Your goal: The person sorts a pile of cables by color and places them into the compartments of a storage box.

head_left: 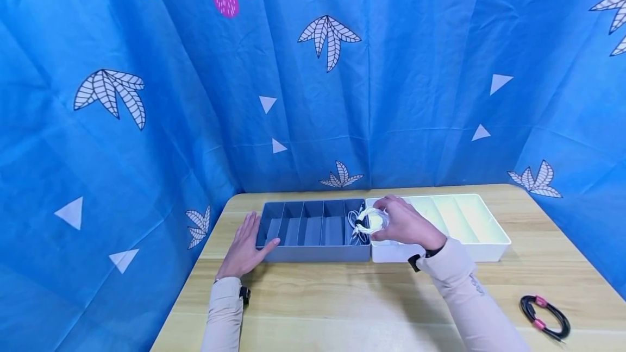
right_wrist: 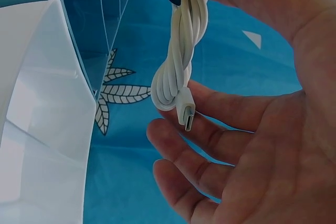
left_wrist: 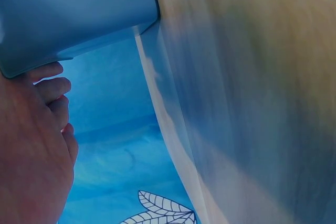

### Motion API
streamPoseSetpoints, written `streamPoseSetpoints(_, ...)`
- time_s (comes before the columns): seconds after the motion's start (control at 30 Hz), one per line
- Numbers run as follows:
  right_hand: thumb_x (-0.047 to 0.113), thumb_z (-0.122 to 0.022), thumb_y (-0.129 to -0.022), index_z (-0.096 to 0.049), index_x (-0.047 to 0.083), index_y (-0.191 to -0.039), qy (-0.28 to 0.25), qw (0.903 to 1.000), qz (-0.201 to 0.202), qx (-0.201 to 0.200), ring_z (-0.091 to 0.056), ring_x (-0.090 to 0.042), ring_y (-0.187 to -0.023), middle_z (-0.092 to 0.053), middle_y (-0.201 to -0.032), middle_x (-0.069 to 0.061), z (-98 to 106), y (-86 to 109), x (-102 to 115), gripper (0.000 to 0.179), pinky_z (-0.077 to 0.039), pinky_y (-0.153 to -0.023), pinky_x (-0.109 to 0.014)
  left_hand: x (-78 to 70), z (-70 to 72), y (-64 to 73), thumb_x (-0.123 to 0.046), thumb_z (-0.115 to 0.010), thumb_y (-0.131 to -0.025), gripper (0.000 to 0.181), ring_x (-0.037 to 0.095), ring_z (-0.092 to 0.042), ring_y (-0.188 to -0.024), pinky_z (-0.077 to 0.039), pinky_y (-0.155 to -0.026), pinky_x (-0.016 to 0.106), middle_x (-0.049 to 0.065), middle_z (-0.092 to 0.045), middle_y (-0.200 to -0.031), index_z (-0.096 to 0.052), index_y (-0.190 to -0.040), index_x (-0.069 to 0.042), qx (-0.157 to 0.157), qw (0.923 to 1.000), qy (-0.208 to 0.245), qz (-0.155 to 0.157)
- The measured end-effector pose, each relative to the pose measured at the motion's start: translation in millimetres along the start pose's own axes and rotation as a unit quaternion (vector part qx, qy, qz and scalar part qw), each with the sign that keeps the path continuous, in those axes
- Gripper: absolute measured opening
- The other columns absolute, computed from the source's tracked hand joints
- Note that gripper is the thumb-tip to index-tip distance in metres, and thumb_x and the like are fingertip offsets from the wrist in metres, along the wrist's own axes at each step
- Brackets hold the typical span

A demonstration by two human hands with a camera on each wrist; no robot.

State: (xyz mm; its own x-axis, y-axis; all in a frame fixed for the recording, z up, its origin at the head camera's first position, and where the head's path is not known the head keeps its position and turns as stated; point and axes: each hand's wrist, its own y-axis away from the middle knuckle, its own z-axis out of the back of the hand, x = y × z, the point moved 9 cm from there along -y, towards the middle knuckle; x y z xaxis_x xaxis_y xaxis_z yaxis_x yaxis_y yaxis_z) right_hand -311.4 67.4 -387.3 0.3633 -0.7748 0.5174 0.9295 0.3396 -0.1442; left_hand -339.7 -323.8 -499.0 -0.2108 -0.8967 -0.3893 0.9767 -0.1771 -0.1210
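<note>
My right hand (head_left: pixel 408 223) pinches a coiled white charging cable (head_left: pixel 375 220) above where the two divided boxes meet. Up close in the right wrist view, the cable (right_wrist: pixel 181 51) hangs between thumb and fingers, with a dark tie and a USB-C plug showing. Below it, cable loops also show in the right-end compartment of the grey organizer box (head_left: pixel 313 254); I cannot tell if they are separate. At that box's left end rests my left hand (head_left: pixel 243 249), fingers extended along the side and thumb by the front rim. The white organizer box (head_left: pixel 464 252) adjoins on the right.
A black coiled cable (head_left: pixel 564 326) with pink-red ties lies at the right front of the wooden table (head_left: pixel 313 303). Behind the boxes and along the sides hangs a blue patterned curtain (head_left: pixel 415 69).
</note>
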Motion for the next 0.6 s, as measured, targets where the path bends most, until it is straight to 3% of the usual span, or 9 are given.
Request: streamPoseSetpoints(0.6,0.027,-0.095,-0.068,-0.066,-0.003,-0.128,0.004,1.0000,0.001,0.006,-0.062,-0.034,-0.113,-0.067,-0.123,-0.016,-9.3,-8.9,6.2,0.073,-0.055,-0.097,-0.052,1.1,-0.2,-1.5,-0.075,-0.049,-0.096,0.105,0.034,-0.003,-0.164,-0.008,-0.133,0.059,0.010,-0.001,-0.177,-0.010,-0.167,-0.008,-0.004,1.0000,0.005,-0.001)
